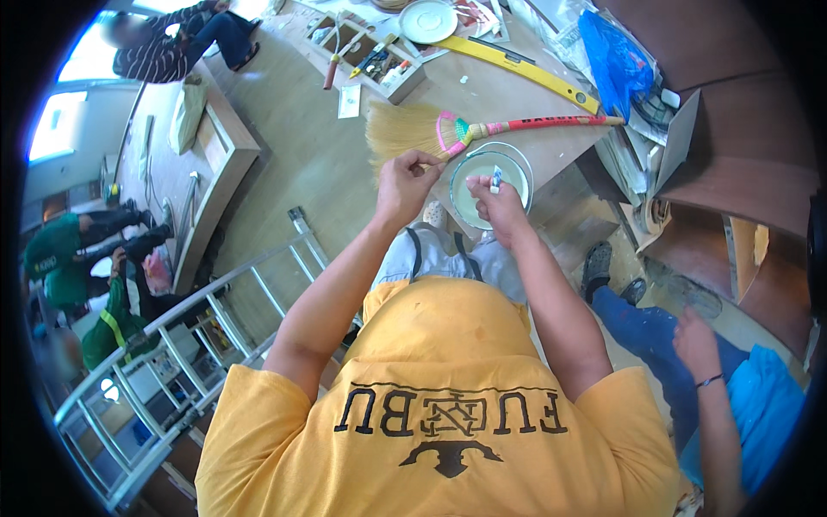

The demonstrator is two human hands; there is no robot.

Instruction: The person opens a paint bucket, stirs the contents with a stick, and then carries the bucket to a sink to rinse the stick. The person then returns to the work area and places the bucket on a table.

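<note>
My left hand [405, 189] is raised with thumb and fingertips pinched together, close to the bristle end of a broom [525, 125]. Whatever sits in that pinch is too small to make out. In my right hand [504, 211] is a small white and blue object [496, 178], its kind unclear, held in curled fingers. Below the right hand stands a round white bucket [529, 183] with pale contents. The broom lies across the board, its straw fan to the left and its red handle to the right.
A yellow spirit level [517, 71] and a wooden tray of tools [370, 56] lie beyond the broom. An aluminium ladder [198, 310] stretches along the left. A person in blue [724, 414] is close on my right; others sit farther left. A blue plastic bag [612, 56] lies far right.
</note>
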